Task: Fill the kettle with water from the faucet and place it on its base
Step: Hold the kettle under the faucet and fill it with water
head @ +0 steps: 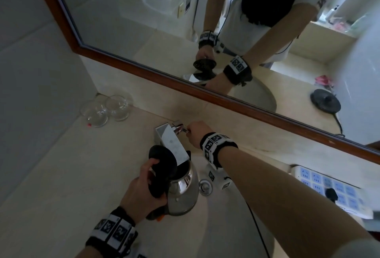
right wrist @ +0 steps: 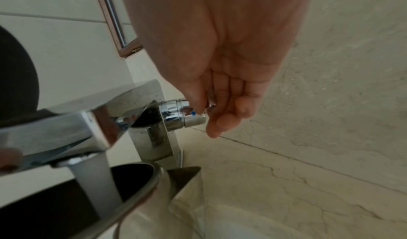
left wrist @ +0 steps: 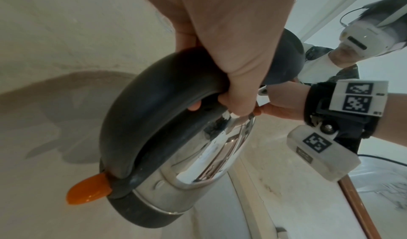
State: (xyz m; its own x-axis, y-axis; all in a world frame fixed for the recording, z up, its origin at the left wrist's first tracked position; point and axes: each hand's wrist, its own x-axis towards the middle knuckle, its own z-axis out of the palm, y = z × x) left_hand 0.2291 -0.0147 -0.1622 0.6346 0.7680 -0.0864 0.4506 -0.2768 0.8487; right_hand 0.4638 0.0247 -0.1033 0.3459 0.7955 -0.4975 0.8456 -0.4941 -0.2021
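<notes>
My left hand [head: 148, 177] grips the black handle [left wrist: 143, 112] of the steel kettle [head: 183, 192] and holds it over the sink under the chrome faucet spout [head: 172, 144]. The kettle's black lid [head: 162, 159] stands open. A stream of water [right wrist: 94, 182] runs from the spout [right wrist: 55, 131] into the kettle's mouth [right wrist: 141, 178]. My right hand [head: 190, 132] pinches the chrome faucet knob [right wrist: 180, 114] at the spout's right side. An orange switch [left wrist: 88, 192] sticks out at the handle's foot. The black round base shows only as a reflection [head: 324, 100] in the mirror.
Two clear glasses [head: 107, 109] stand at the counter's back left corner. The sink drain [head: 204, 185] lies right of the kettle. A white power strip [head: 329, 187] with a black plug [head: 331, 194] sits on the counter at the right. A wood-framed mirror [head: 226, 95] runs along the back.
</notes>
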